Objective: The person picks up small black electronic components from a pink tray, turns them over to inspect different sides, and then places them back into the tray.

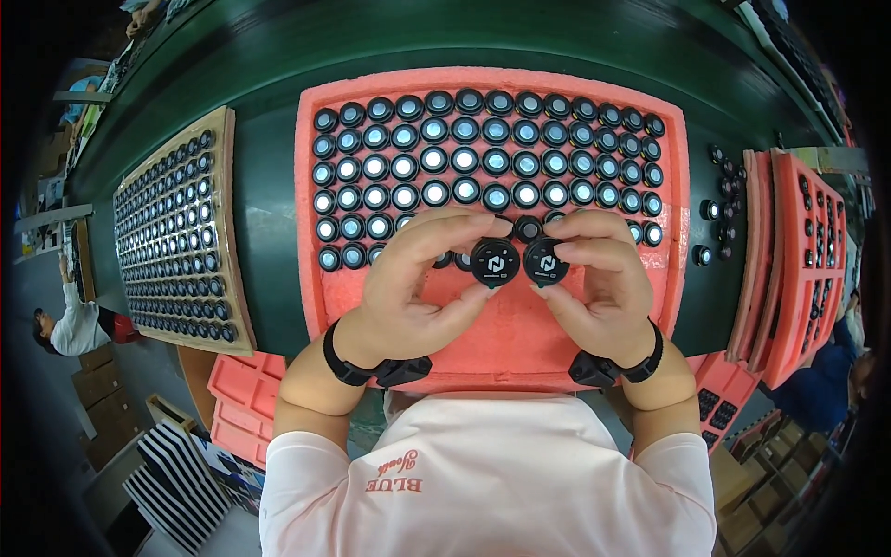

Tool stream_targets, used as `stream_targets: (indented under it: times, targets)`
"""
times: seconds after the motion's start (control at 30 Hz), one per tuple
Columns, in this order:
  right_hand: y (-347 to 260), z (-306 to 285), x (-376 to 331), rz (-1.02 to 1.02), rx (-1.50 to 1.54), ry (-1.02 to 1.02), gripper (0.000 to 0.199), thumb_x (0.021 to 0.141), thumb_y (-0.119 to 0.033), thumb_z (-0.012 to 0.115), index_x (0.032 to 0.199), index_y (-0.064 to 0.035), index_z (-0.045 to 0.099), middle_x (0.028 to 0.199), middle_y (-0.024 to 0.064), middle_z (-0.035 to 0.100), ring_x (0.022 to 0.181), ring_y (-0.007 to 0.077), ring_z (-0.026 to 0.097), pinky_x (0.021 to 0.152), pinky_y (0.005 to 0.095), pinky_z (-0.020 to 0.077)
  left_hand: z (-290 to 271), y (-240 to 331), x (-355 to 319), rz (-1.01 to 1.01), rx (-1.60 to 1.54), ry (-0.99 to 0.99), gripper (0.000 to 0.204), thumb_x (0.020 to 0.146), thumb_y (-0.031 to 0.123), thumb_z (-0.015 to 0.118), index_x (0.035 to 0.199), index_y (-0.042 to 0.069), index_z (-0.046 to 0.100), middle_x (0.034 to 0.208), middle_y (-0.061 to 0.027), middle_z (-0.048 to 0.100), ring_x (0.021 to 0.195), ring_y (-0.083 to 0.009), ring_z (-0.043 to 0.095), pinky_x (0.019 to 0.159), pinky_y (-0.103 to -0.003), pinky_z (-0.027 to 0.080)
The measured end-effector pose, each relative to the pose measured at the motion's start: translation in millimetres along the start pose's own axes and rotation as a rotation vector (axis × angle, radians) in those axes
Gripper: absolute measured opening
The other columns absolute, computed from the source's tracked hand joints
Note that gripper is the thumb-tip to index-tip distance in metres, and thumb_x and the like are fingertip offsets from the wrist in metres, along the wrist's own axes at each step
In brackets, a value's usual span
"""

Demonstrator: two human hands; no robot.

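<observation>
My left hand (418, 288) pinches a small round black cap (494, 262) between thumb and fingers. Beside it, my right hand (599, 283) holds a second round black cap (546, 262) the same way. The two caps sit side by side, almost touching, above the near part of a pink foam tray (520, 334). Several rows of round black parts with shiny centres (464, 160) fill the tray's far half. One more black part (528, 227) shows just behind my fingertips. Both wrists wear black bands.
A tan tray (176, 232) full of small black parts lies to the left on the dark green table (269, 251). Pink foam trays (798, 251) stand stacked at the right, with loose black parts (719, 209) beside them. More pink trays (237, 395) sit low on the left. Another person (70, 325) is at the far left.
</observation>
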State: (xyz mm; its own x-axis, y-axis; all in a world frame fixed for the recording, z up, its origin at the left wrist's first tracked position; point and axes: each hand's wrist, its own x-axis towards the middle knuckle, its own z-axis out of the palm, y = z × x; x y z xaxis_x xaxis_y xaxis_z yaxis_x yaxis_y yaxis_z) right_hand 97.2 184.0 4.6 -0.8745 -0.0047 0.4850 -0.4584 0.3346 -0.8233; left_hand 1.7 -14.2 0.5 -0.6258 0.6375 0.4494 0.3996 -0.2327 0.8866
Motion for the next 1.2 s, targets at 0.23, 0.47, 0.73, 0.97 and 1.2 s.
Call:
stream_targets:
  times: [0.23, 0.47, 0.73, 0.97, 1.2]
  targets:
    - [0.1, 1.1, -1.8, 0.030, 0.027, 0.006, 0.044, 0.074, 0.011, 0.068, 0.112, -0.0031, 0.052, 0.121, 0.0173, 0.050, 0.107, 0.0235, 0.055, 0.090, 0.0342, 0.0478, -5.1, 3.6, 3.5, 0.004, 0.068, -0.086, 0.053, 0.072, -0.010, 0.066, 0.122, 0.000, 0.051, 0.120, -0.0190, 0.058, 0.110, -0.0278, 0.059, 0.091, -0.036, 0.050]
    - [-0.8, -3.0, -0.3, 0.018, 0.105, -0.038, 0.033, 0.079, 0.004, 0.071, 0.106, -0.0025, 0.054, 0.121, 0.0170, 0.050, 0.106, 0.0234, 0.055, 0.090, 0.0349, 0.0478, -6.5, 4.9, 7.0, 0.050, 0.076, -0.090, 0.041, 0.071, -0.004, 0.075, 0.109, 0.002, 0.062, 0.116, -0.0171, 0.062, 0.101, -0.0265, 0.062, 0.083, -0.033, 0.052]
    - [-1.5, 7.1, -0.8, 0.220, 0.292, 0.089, 0.033, 0.082, 0.002, 0.070, 0.111, -0.0018, 0.057, 0.122, 0.0161, 0.051, 0.106, 0.0233, 0.056, 0.091, 0.0349, 0.0475, 7.3, 6.6, 4.4, -0.157, -0.118, 0.130, 0.035, 0.071, -0.005, 0.075, 0.104, -0.001, 0.064, 0.115, -0.0171, 0.060, 0.098, -0.0233, 0.062, 0.078, -0.031, 0.054]
    - [7.8, -0.9, 0.6, 0.137, 0.189, -0.041, 0.034, 0.079, 0.008, 0.069, 0.110, -0.0002, 0.059, 0.116, 0.0144, 0.056, 0.106, 0.0222, 0.057, 0.091, 0.0335, 0.0488, -3.2, 1.7, 4.1, -0.054, 0.069, -0.066, 0.036, 0.071, -0.011, 0.067, 0.105, -0.001, 0.067, 0.117, -0.0166, 0.058, 0.095, -0.0224, 0.062, 0.078, -0.030, 0.053]
    - [4.9, 2.5, -3.1, 0.213, 0.307, -0.009, 0.028, 0.080, 0.009, 0.067, 0.106, 0.0008, 0.060, 0.114, 0.0143, 0.054, 0.104, 0.0214, 0.057, 0.088, 0.0324, 0.0493, -0.2, -1.2, 3.3, -0.080, 0.056, -0.046, 0.033, 0.070, -0.011, 0.067, 0.101, 0.001, 0.066, 0.108, -0.0131, 0.064, 0.095, -0.0212, 0.063, 0.079, -0.030, 0.052]
